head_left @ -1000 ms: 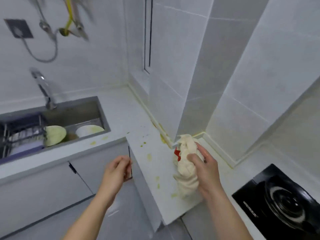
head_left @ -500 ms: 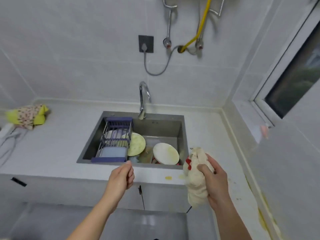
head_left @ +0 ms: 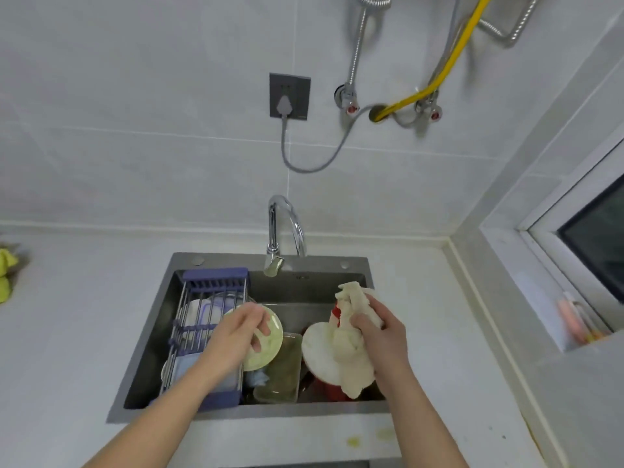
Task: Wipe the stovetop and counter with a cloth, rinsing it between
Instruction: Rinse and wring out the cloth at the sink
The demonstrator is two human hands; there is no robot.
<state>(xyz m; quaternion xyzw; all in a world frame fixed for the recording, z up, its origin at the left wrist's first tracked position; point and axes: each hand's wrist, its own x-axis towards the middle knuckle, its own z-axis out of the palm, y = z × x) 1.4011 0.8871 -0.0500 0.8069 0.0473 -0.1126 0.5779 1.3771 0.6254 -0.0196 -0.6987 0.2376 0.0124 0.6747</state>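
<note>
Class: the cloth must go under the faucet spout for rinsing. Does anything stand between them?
Nothing visible does. The cloth, held by the right hand, hangs over the sink; the space up-left to the faucet spout is open. Dishes lie below.

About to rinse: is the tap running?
Off, it seems: no stream shows below the faucet spout, and the cloth in the right hand sits beside it.
</note>
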